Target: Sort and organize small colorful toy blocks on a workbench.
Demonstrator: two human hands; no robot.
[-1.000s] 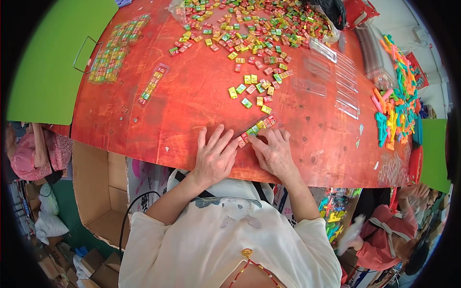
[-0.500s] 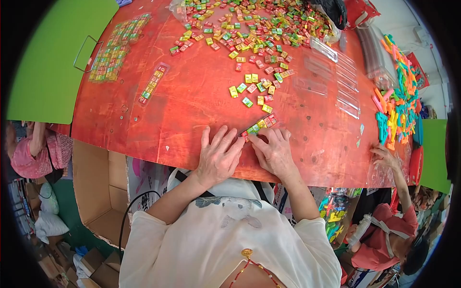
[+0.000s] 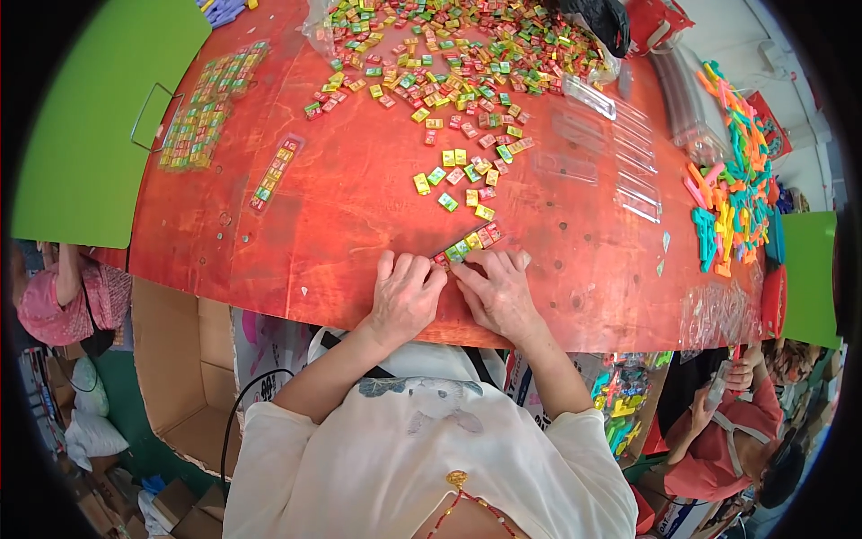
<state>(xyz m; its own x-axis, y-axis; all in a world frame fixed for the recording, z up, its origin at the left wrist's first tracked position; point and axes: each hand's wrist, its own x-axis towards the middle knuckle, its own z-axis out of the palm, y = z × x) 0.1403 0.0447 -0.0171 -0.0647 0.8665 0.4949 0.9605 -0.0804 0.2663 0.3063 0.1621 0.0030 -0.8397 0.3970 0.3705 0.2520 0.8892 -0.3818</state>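
Observation:
My left hand [image 3: 404, 295] and my right hand [image 3: 498, 289] lie side by side at the near edge of the red table [image 3: 341, 225], fingers curled over the near end of a short row of small coloured blocks [image 3: 471, 241]. The row runs up and to the right from my fingertips; its near end is hidden under my fingers. Loose coloured blocks [image 3: 462, 175] lie just beyond, and a big heap of them [image 3: 449, 45] covers the far middle of the table.
Filled strips of blocks [image 3: 274, 172] and a larger batch [image 3: 202, 112] lie at the left. Clear plastic strip trays [image 3: 628, 180] lie to the right, beside a pile of coloured plastic pieces [image 3: 732, 189]. A green panel [image 3: 99, 117] stands left. Another person [image 3: 727, 422] sits lower right.
Both hands stay at the table edge on the row of blocks; the fingers have shifted slightly closer together. The person at lower right has moved.

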